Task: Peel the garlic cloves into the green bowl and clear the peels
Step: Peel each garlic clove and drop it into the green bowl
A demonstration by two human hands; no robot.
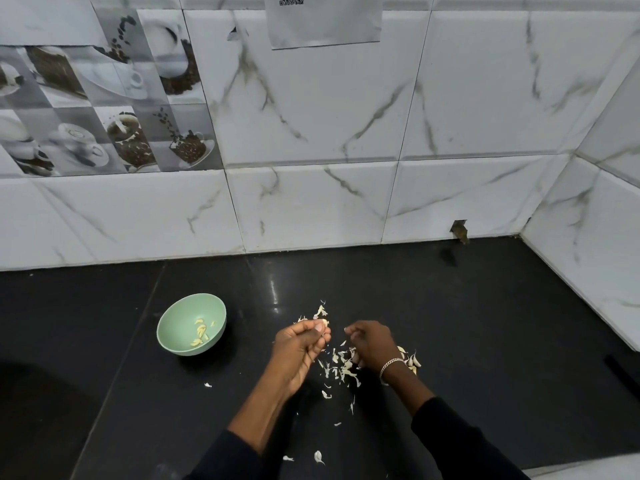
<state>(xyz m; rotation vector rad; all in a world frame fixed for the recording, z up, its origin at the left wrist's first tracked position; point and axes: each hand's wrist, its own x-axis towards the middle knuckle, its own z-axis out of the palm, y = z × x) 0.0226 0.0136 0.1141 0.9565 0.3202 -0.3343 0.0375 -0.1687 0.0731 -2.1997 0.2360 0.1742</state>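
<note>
Left hand (304,341): fingers curled round a small pale garlic clove (323,322), over the middle of the glossy black bench (485,323).
Right hand (372,342): fingers bent, perhaps pinching a scrap; too small to tell.
Papery white peels (341,367): strewn between the hands.
Unpeeled cloves (412,360): partly hidden behind the right wrist.
Round pale-green bowl (169,342): left of the hands, holding peeled yellowish cloves (201,332).
White paper sheet (323,26): on the wall, QR code cut off at the top.
</note>
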